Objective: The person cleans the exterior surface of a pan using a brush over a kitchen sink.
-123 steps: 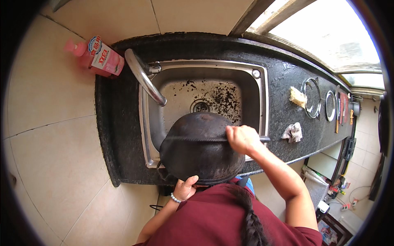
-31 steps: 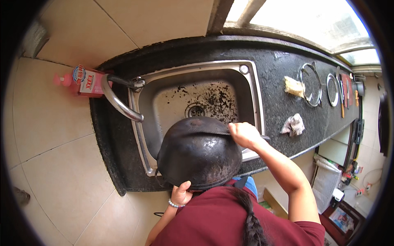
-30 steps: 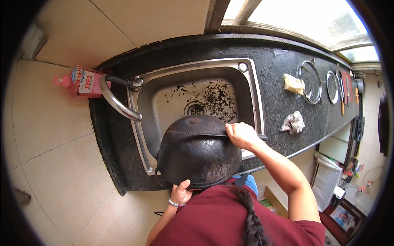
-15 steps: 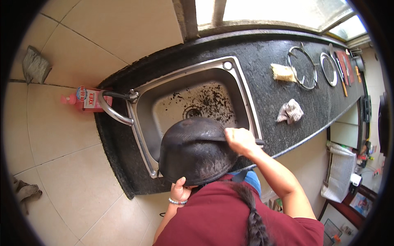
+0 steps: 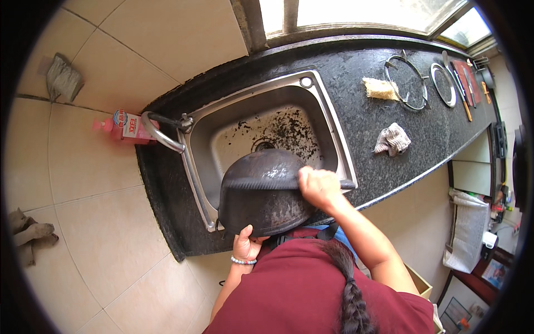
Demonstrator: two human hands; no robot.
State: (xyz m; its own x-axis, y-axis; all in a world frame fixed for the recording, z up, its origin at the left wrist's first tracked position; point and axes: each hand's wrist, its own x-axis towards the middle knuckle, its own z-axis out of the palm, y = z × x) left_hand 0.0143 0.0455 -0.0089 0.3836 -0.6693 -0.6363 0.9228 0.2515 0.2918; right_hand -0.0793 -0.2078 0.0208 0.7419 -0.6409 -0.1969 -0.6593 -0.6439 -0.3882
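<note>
Wok [image 5: 270,214] bottom-up, lower ctr of frame, over near edge of sink [image 5: 332,125]. L hand [image 5: 245,246] on wok rim, thumb showing, fingers hidden. R hand [image 5: 320,188] gripped round blade [image 5: 256,184] laid across wok. I'd brace L, stroke low-angled, clear of L thumb, so flakes [image 5: 303,131] land in sink.

- Bright daylight from overexposed window [image 5: 367,15], upper right.
- Glare on faucet [image 5: 161,137].
- Slight motion blur, right hand [image 5: 320,188].
- Fisheye: surface [image 5: 378,167] edges bowed, corners black.
</note>
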